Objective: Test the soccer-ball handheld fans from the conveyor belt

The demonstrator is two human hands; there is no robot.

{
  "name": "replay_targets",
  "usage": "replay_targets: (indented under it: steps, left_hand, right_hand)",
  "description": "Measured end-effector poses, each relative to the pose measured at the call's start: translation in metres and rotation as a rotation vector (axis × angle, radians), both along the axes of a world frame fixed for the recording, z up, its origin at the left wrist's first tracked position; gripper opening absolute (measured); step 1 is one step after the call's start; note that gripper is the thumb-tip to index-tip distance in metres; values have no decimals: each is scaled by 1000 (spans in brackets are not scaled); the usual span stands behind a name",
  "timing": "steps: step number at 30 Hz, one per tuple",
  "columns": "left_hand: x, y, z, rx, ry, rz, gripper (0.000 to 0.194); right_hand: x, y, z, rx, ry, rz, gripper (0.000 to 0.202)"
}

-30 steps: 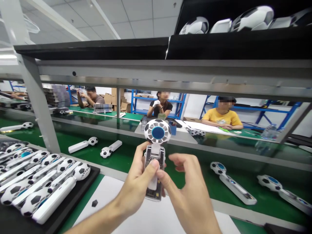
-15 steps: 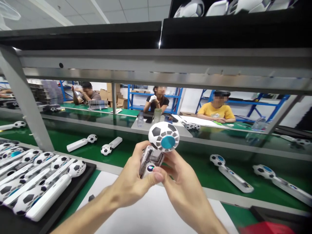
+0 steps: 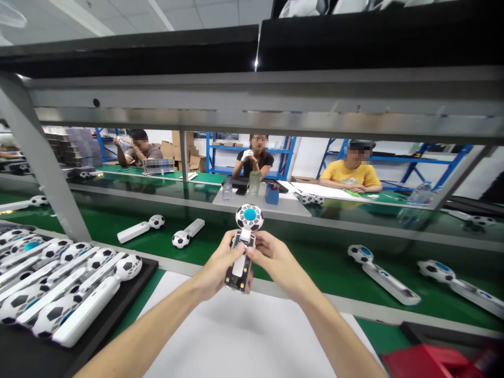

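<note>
A football-patterned handheld fan [image 3: 249,216] stands upright between my hands, its round black-and-white head uppermost with a blue disc at the centre. Its handle looks clear-covered and dark, with a white strip and small yellow squares. My left hand [image 3: 212,272] wraps the handle from the left, thumb across its front. My right hand [image 3: 284,265] grips the other side, thumb also pressed on the front near the top. Most of the fingers are hidden behind the handle. Below the hands lies a white sheet [image 3: 236,341].
At left, a black tray [image 3: 129,291] carries several similar fans. More fans [image 3: 144,228] lie on the green belt [image 3: 307,252] ahead. A red object [image 3: 429,362] is at lower right. A metal shelf beam [image 3: 220,94] spans overhead. Three people sit across the line.
The fan has moved lower and away from me, and its head now tilts up. The handle face with yellow squares has come into view. A round display on the handle no longer shows.
</note>
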State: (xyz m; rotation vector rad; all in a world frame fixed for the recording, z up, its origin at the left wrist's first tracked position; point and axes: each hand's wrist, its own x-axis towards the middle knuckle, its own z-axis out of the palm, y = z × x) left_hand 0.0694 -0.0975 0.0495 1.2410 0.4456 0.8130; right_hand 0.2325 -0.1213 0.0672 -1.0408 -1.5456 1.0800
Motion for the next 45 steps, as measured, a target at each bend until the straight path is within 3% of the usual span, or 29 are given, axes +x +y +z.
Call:
replay_targets:
  steps: [3,8,16,20,25,29,36,45]
  left_hand:
    - [4,-1,2,-196,-81,-69,31]
    - [5,-15,16,-361,-214,-135,19]
    - [2,-24,30,-498,-195,-242,41]
    - [-1,-37,40,-575,-283,-186,33]
    - [-9,-53,53,-677,-230,-41,35]
    - [-14,-54,58,-746,-202,47,31]
    - [-15,-50,63,-783,-188,73,30]
    - [-14,-54,58,-577,-150,-13,31]
  right_hand:
    - [10,1,1,-63,7,33,39]
    - [12,-11,12,-88,21,-16,36]
    - [7,-20,22,-88,10,-91,39]
    - [7,-22,25,-163,24,-96,43]
    - [2,-20,23,-276,91,21,45]
    - [-5,-14,15,-337,161,97,45]
    - [-7,-11,8,-386,233,96,43]
    - [-9,-15,11,-323,267,114,39]
